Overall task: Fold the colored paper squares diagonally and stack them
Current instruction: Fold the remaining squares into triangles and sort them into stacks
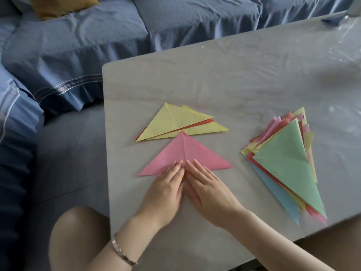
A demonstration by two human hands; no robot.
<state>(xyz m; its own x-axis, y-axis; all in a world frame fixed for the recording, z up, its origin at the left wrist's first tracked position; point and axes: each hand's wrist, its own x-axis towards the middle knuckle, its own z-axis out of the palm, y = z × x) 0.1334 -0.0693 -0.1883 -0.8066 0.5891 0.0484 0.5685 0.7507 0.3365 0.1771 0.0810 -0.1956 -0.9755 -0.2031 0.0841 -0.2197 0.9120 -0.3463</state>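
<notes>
1. nearest in, both wrists come up over the near edge of the table (195, 241), a bracelet (123, 253) on the left one.
2. left hand (166, 188) and right hand (207, 188) lie flat, side by side, fingers extended and close together, nothing pinched in either grip; the palms and fingertips simply press down on the long folded edge of the pink triangle (185, 153).
3. the pink triangle sits flat on the table, long edge towards the person, apex pointing away, a centre crease running up to the tip. the step in hand looks like sharpening that diagonal fold.
4. to do it well, i'd say: start at the middle where the hands meet, sweep outward along the edge to each corner, keep the two layers' corners matched so nothing creeps, and press with the pads rather than drag.
5. just beyond the apex, nearly touching it, the small pile of folded pieces (175, 124): yellow on top, a red sliver between, another yellow below, loosely fanned. that looks like the stacking spot for the pink one.
6. off to the right, well apart, a thicker multicoloured stack (289, 163) topped with green, edges splayed.
7. farthest back, a sofa with a blue cover (97, 45) behind the table.
</notes>
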